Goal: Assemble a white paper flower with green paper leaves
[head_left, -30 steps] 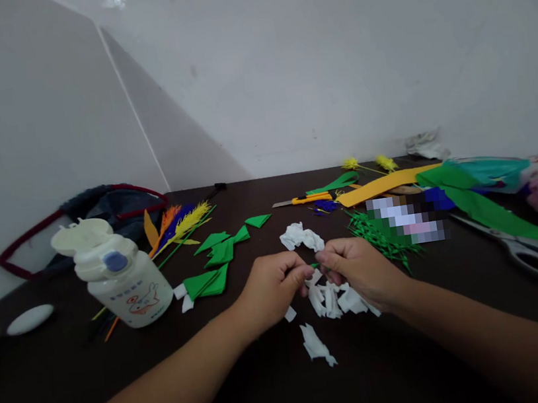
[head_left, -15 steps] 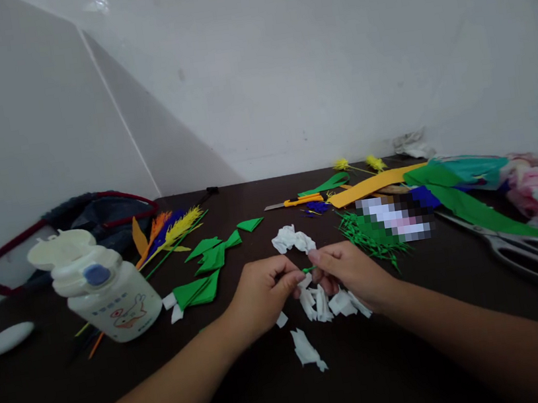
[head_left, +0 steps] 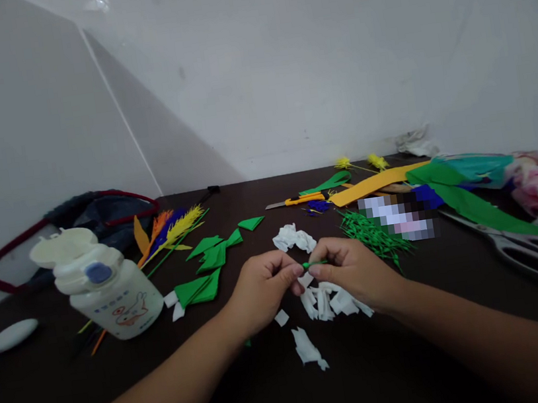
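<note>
My left hand and my right hand meet over the dark table, fingertips closed in a pinch. Between them is a small twisted green paper piece, with a thin end running into my right fingers. Below the fingers lie several white tissue scraps, and one torn strip rests nearer to me. Just beyond the hands sits crumpled white tissue. A pile of similar green twisted pieces is past my right hand. Folded green crepe paper lies left of my left hand.
At left stand a white bottle with its lid up and paper plumes. A yellow utility knife lies at the back with its blade out. Scissors and green and yellow paper strips are at right.
My right fingers have shifted their pinch on the green paper piece, and its small green knob shows more clearly. The left hand stays nearly in place. The view has moved slightly.
</note>
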A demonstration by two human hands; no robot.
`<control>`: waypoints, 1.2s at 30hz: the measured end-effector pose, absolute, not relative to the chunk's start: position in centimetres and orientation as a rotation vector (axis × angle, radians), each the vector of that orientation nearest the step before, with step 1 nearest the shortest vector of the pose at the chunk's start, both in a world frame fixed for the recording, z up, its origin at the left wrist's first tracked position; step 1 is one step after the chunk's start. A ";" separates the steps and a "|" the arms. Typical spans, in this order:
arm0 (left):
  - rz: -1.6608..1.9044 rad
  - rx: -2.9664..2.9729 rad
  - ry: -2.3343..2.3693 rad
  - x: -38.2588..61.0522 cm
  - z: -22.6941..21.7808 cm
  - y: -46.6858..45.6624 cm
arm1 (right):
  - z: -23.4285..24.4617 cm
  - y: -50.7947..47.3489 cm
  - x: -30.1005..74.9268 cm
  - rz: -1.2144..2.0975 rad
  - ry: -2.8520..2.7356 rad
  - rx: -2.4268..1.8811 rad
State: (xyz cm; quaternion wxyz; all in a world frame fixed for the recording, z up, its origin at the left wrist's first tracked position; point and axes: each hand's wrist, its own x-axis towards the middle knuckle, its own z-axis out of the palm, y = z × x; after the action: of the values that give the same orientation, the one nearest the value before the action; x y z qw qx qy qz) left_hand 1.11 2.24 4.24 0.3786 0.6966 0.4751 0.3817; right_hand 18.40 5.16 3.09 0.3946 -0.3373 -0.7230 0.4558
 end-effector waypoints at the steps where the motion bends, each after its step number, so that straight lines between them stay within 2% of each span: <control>1: 0.981 1.785 1.215 1.1 4.3 2.2 | 3.0 5.2 18.4 1.204 -1.793 -0.841; 6: 0.992 1.884 1.248 0.9 4.4 2.0 | 2.5 5.4 18.0 1.478 -1.587 -0.874; 12: 1.004 1.904 1.269 1.0 4.3 1.9 | 2.3 5.2 17.5 1.217 -1.725 -0.965; 22: 1.009 1.699 1.183 0.6 4.1 2.2 | 3.1 5.0 18.2 1.066 -1.803 -0.897; 28: 1.009 1.712 1.194 0.7 4.4 2.1 | 2.5 5.3 18.0 1.237 -1.683 -0.959; 36: 1.006 1.705 1.207 0.7 4.2 2.2 | 3.0 5.5 18.2 1.095 -1.752 -0.942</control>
State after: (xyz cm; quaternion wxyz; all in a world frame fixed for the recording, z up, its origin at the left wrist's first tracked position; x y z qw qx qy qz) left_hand 0.65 2.19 4.24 0.3999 0.6741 0.4771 0.3977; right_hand 18.23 5.48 3.03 0.4220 -0.3761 -0.6996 0.4371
